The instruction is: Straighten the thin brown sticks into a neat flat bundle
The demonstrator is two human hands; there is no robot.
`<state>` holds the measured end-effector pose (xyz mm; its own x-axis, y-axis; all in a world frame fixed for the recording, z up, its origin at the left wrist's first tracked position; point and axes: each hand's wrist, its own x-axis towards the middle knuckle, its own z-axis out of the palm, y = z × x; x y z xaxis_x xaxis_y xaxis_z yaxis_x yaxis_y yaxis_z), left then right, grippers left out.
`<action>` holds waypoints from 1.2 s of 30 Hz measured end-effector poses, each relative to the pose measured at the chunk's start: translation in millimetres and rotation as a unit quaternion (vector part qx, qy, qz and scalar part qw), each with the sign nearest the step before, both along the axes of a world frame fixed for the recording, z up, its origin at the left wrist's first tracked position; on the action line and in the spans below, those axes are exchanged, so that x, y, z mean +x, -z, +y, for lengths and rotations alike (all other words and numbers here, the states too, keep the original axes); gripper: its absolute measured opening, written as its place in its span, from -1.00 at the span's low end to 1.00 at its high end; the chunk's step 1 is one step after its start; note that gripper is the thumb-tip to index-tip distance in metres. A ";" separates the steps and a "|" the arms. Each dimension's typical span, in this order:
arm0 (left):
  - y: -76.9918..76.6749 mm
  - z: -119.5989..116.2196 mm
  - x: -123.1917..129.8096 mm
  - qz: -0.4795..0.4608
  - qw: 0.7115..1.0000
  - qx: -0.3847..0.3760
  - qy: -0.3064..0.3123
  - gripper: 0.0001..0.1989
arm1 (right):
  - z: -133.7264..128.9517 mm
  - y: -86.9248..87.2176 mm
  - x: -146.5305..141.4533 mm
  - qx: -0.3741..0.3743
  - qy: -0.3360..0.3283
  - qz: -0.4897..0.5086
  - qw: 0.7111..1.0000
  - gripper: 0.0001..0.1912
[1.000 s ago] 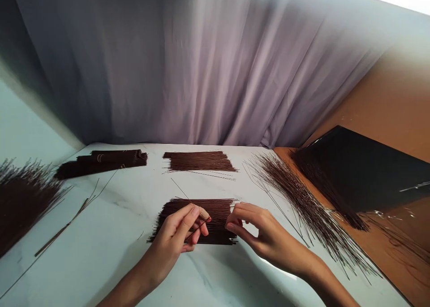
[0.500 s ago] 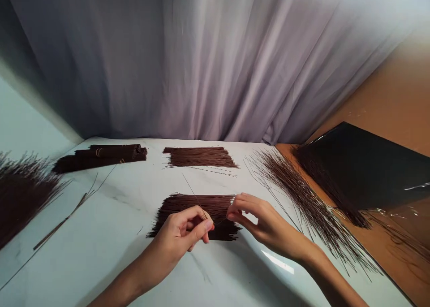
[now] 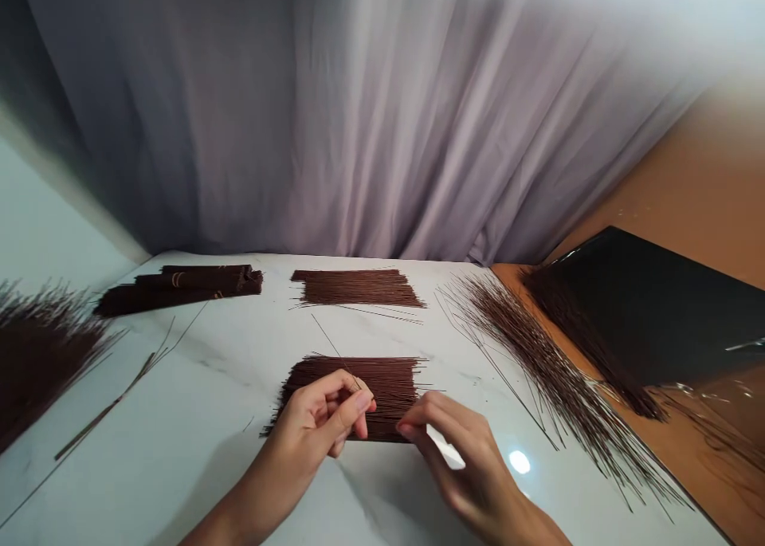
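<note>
My left hand is closed in a pinch on a thin dark-brown strand, which rises from the fingertips up and to the left. Just right of it, my right hand has thumb and forefinger pressed together; whatever lies between them is too fine to make out. Beneath both hands a flat pile of brown strands lies side by side on the white marbled table. The left hand covers part of that pile.
A second flat pile lies farther back. Rolled dark bundles sit at back left, near some loose strands. A dark heap fills the left edge. Long strands and a black sheet are at right; a grey curtain hangs behind.
My right hand has moved down and slightly left, toward the near edge of the pile. The left hand keeps its pinch on the strand. The view has shifted slightly.
</note>
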<state>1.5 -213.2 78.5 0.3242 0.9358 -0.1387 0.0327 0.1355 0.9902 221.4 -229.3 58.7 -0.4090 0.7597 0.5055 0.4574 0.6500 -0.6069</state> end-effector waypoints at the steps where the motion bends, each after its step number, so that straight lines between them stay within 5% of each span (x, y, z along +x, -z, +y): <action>1: -1.9 -1.7 0.6 -0.009 1.000 -0.007 0.005 -0.67 | 3.3 1.8 2.9 -0.024 0.003 0.004 1.000 -0.84; 5: -3.0 -4.0 2.8 -0.044 0.998 -0.040 0.017 -0.65 | 18.4 -7.5 12.6 -0.075 -0.013 -0.019 0.997 -0.81; 14: 2.3 5.1 1.9 0.041 0.998 0.000 -0.047 -0.62 | 32.0 -50.7 22.6 -0.005 -0.052 -0.194 0.980 -0.86; 22: 34.1 18.8 -3.5 0.061 0.996 0.051 -0.033 -0.59 | 64.0 -71.9 33.7 0.009 -0.039 -0.233 0.972 -0.85; 26: 37.5 18.8 -0.6 0.055 0.997 0.050 -0.029 -0.60 | 60.0 -75.6 15.7 0.079 0.001 -0.230 0.970 -0.89; 30: 32.9 14.8 4.3 0.076 0.996 0.038 -0.015 -0.56 | 59.8 -84.7 -22.9 0.200 -0.044 -0.294 0.933 -0.54; 32: 32.0 13.8 4.9 0.087 0.995 0.049 -0.017 -0.55 | 66.1 -85.9 -35.5 0.250 -0.082 -0.348 0.900 -0.60; 36: 33.5 16.7 1.2 0.076 0.995 0.055 -0.029 -0.58 | 76.7 -75.0 -25.4 0.274 -0.022 -0.399 0.875 -0.90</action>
<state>2.7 -196.5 45.0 0.2525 0.9644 -0.0781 0.1780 0.0331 0.9835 196.0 -152.7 133.7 -0.8202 0.4679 0.3292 0.5611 0.7702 0.3031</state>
